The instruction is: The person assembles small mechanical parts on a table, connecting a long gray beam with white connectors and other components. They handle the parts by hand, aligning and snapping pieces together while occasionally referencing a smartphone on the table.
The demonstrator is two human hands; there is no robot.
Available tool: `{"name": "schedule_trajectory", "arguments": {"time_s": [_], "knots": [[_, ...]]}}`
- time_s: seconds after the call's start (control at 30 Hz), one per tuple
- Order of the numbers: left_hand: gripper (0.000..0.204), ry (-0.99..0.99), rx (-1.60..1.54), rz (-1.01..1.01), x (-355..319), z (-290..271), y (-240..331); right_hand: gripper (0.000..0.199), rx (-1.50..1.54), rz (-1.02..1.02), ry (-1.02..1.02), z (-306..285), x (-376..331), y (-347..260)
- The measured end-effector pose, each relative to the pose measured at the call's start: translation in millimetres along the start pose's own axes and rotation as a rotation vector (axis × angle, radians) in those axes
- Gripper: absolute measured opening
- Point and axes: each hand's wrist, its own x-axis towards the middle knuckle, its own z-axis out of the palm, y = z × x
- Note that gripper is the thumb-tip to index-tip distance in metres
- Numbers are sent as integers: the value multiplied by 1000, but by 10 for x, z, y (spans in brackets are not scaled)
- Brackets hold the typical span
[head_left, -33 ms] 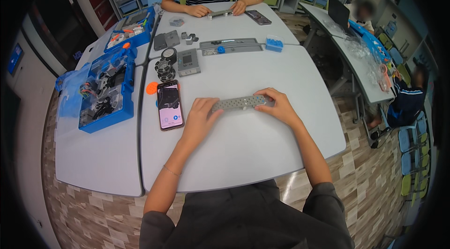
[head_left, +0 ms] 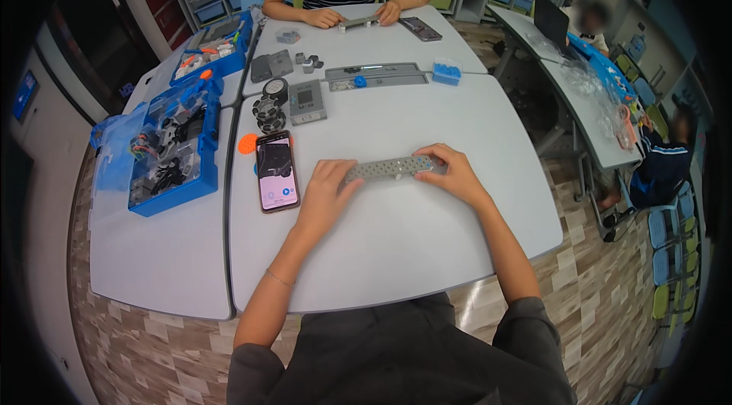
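Between my hands, just over the white table, is a grey metal beam full of small holes (head_left: 390,168), lying nearly level. My left hand (head_left: 331,184) grips its left end, fingers over the far edge and thumb on the near side. At the other end my right hand (head_left: 450,175) pinches it between thumb and fingers. A small pale piece (head_left: 398,176) shows at the beam's lower edge; its kind is too small to make out. To the left of my left hand lies a phone (head_left: 277,172) with its screen lit.
Beyond the phone are black-and-grey wheels (head_left: 268,112), a grey controller block (head_left: 306,102) and an orange disc (head_left: 248,144). Farther off sit a grey tray (head_left: 396,79) and a blue parts box (head_left: 447,73). A blue bin (head_left: 171,201) stands left. Across the table, a person's hands hold a similar beam (head_left: 357,23).
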Motion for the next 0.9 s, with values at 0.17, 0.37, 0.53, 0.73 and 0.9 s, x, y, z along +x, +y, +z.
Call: {"name": "schedule_trajectory", "arguments": {"time_s": [0.17,0.37,0.53,0.73,0.9], "knots": [[38,9,23,6,50,21,-18,40,4,6,7,-7,65,5],[38,6,14,-2,48,12,-1,40,-4,7,1,-19,60,-18],[37,23,27,27,59,15,0,39,0,-11,-2,-28,61,-11],[37,17,16,3,45,2,33,39,9,-13,-11,-18,70,26],[37,26,31,31,67,11,24,38,-4,26,-25,-35,64,24]]}}
